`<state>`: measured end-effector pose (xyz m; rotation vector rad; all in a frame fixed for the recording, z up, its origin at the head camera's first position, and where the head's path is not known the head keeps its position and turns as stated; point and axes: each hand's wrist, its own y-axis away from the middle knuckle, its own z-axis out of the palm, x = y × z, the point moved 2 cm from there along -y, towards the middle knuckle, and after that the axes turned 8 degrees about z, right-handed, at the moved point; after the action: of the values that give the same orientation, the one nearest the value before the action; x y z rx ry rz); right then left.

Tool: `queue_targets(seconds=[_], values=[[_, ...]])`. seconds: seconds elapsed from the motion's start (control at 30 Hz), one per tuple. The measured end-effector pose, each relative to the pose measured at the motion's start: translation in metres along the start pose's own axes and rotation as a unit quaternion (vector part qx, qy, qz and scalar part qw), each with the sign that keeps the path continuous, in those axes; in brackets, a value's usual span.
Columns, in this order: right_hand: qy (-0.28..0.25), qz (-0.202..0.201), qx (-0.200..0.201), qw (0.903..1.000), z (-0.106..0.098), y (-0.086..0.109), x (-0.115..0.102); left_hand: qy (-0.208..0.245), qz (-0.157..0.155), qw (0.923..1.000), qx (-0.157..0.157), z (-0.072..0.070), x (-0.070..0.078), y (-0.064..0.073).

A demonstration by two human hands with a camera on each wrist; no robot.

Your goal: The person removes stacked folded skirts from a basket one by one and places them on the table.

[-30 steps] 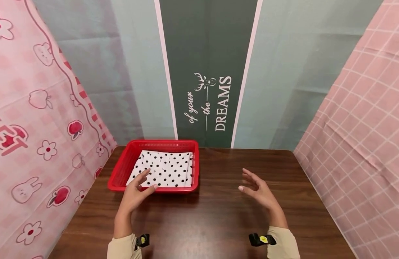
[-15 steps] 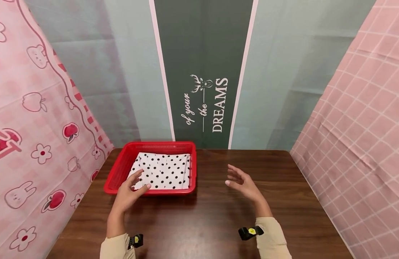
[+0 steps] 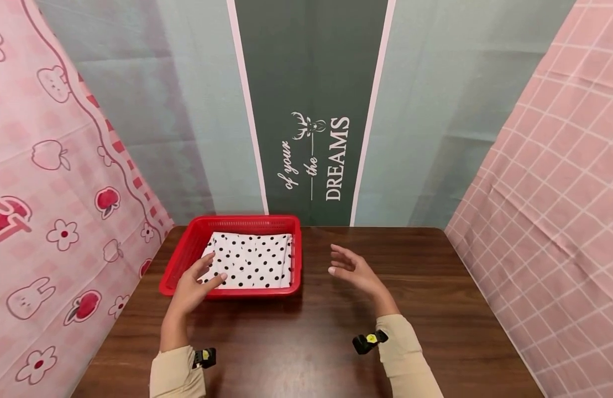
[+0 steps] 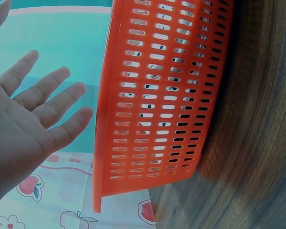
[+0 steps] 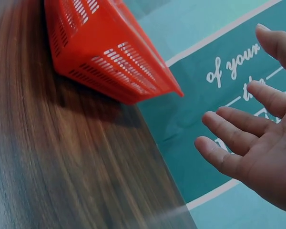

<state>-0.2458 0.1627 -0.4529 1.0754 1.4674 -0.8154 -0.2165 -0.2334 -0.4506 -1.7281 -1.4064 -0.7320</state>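
Observation:
A red plastic basket (image 3: pixel 297 260) with slotted walls stands at the left back of the table. Inside it lies a folded white cloth with black dots (image 3: pixel 253 260). My left hand (image 3: pixel 193 287) hovers over the basket's near left rim, fingers spread and holding nothing; the left wrist view shows its palm beside the slotted wall (image 4: pixel 152 105), apart from it. To the right of the basket, my right hand (image 3: pixel 356 273) is in the air above the table with fingers loosely extended. In the right wrist view its palm (image 5: pixel 262 138) faces the basket's corner across a gap.
The brown wooden table (image 3: pixel 306 342) spans the space below both hands. A grey-green cloth backdrop (image 3: pixel 410 110) with lettering hangs behind it. Pink printed fabric (image 3: pixel 87 232) hangs on the left, pink checked fabric (image 3: pixel 550 193) on the right.
My right hand has moved left and a little away from me, closer to the basket. The left hand has shifted slightly left. Basket and cloth stay in place on the table.

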Motion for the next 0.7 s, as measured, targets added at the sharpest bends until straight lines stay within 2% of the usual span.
queue_targets(seconds=[0.23, 0.5, 0.7], values=[[0.015, -0.022, -0.014, 0.9995, 0.011, -0.017, 0.006, 0.008, -0.012, 0.9998, -0.015, -0.002, -0.007, -0.007], [-0.026, -0.007, -0.042, 0.9988, 0.026, -0.033, 0.003, 0.002, -0.023, 0.9993, -0.029, -0.006, -0.018, -0.012], [-0.031, -0.003, -0.057, 0.9979, 0.036, -0.044, -0.005, -0.009, -0.023, 0.9990, -0.038, -0.013, -0.020, -0.018]])
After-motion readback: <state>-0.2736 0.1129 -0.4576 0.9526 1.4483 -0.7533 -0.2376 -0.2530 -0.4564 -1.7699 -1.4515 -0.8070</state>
